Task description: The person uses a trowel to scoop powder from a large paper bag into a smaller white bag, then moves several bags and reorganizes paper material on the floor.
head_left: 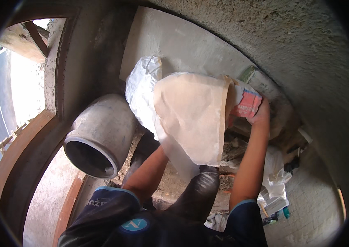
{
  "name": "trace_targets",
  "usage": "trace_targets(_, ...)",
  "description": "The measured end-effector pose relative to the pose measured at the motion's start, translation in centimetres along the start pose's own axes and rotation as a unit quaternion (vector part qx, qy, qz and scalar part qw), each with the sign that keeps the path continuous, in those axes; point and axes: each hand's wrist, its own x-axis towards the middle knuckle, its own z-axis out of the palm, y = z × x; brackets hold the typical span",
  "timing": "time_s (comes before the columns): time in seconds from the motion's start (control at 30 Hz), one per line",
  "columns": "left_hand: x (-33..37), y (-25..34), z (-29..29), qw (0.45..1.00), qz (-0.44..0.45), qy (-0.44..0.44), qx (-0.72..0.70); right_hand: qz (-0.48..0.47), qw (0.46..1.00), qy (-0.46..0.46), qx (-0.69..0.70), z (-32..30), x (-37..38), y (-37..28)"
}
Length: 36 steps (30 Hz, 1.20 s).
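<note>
A large tan paper sack [193, 115] hangs before me, its broad side facing up and its lower edge near my knees. My right hand [261, 114] is closed on the sack's right end, where a torn red-and-white printed part [246, 103] shows. My left forearm [149, 171] reaches up behind the sack, which hides my left hand and its fingers. Crumpled white plastic sheeting [143, 92] bulges out at the sack's left side. What the sack holds, if anything, cannot be seen.
To the left a grey cement mixer drum [104, 131] tilts with its mouth toward me. A pale flat board [174, 41] leans on the rough wall [298, 45] behind. Rubble and crumpled plastic [275, 185] lie at the right. A framed opening [55, 61] stands far left.
</note>
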Motion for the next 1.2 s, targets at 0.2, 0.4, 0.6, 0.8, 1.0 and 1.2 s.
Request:
trace_targets(0.2, 1.9, -0.7, 0.4, 1.000, 0.016, -0.006, -0.021, -0.021, 0.997, 0.047, 0.063, 2.4, 2.6, 1.0)
trace_targets(0.4, 3.2, -2.3, 0.2, 0.998, 0.024, -0.020, -0.052, -0.115, 0.991, 0.034, 0.056, 0.4, -1.2, 2.3)
trace_targets(0.6, 2.4, -4.6, -1.1, 0.995, 0.036, -0.034, -0.083, -0.316, 0.847, 0.103, -0.416, 1.3, -9.2, 8.0)
trace_targets(0.8, 2.9, -5.8, -2.4, 0.993, 0.046, -0.044, -0.098, -0.304, 0.810, 0.188, -0.464, 5.4, 0.9, 7.7)
trace_targets(1.0, 3.7, -6.5, -4.5, 0.989, 0.057, -0.087, -0.105, -0.135, 0.757, 0.203, -0.606, 3.0, 10.3, 5.9)
trace_targets(1.2, 2.8, -1.6, -7.0, 0.997, -0.035, -0.044, 0.056, -0.078, 0.765, 0.226, -0.598, -0.1, 13.4, 6.7)
